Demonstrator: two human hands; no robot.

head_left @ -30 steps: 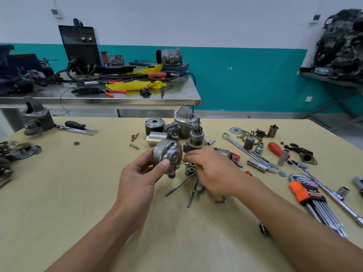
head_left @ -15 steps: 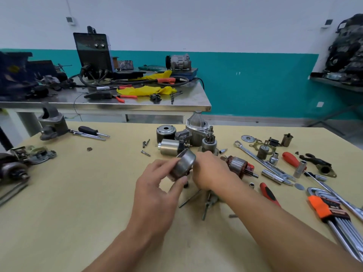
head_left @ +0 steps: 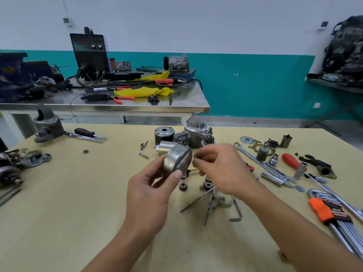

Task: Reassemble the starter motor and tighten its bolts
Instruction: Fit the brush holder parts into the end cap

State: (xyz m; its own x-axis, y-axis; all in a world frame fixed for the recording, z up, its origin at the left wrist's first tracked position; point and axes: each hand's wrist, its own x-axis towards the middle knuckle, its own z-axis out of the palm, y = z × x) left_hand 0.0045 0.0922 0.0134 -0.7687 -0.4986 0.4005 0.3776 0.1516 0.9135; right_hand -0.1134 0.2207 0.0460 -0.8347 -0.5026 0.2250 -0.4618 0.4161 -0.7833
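Housing (head_left: pixel 177 160): we see a round, dull-metal drum, tilted on edge, lifted clear of the table (head_left: pixel 78 193) and sitting between the two hands.
Left hand (head_left: pixel 149 195): we find it grasping the drum, with the thumb (head_left: pixel 177 174) pressed on the near rim and the other fingers curled round the far side.
Right hand (head_left: pixel 222 167): its fingers are curled and bunched, with the fingertips (head_left: pixel 198 162) just beside the drum's right rim. Blur keeps us from telling whether they pinch some small part or nothing.
Yellowish stub (head_left: pixel 193 169): it pokes out under the drum, between the left thumb and the right fingertips. We cannot tell what it belongs to.
Gears: one small pinion (head_left: pixel 183 186) lies on the table just below the left thumb. Two more gears (head_left: pixel 208 184) sit under the right hand's fingers.
Long bolts (head_left: pixel 196 201): thin rods lie crossed on the table below the right hand, on our side of it.
Hex key (head_left: pixel 236 212): L-shaped, it lies flat beside the right wrist.
Nose casting (head_left: pixel 194 124): it stands beyond both hands. A black cylinder (head_left: pixel 164 134) and a silver cylinder (head_left: pixel 167 149) are to its left, behind the held drum.
Wrench (head_left: pixel 263 163): it lies flat to the right of the right hand.
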